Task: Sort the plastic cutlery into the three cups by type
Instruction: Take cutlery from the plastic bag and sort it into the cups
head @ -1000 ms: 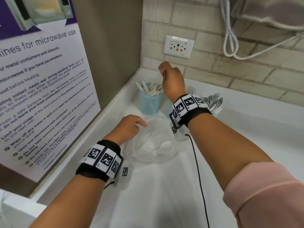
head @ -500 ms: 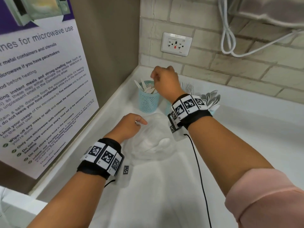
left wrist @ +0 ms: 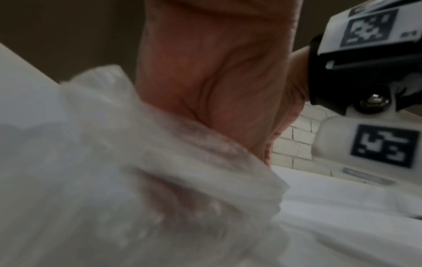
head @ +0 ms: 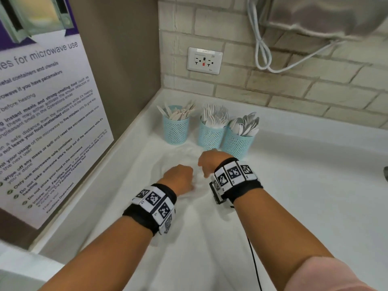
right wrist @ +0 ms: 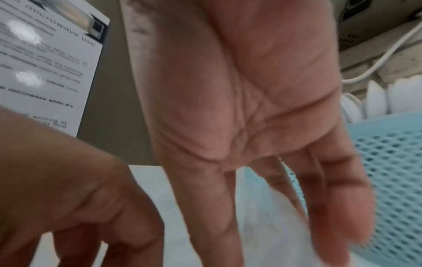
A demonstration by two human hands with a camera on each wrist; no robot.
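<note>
On the wall poster [head: 42, 114] at the counter's left edge we read "for microwave use", "Wipe off any mess or spill" and "Only use microwave-safe containers"; we cannot read its smaller lines.

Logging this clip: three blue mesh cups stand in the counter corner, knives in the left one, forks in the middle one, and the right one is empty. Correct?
Not quite. The right cup is not empty: it holds white spoons, as the head view shows. The rest holds: three blue mesh cups in the corner, knives in the left cup, forks in the middle cup.
</note>
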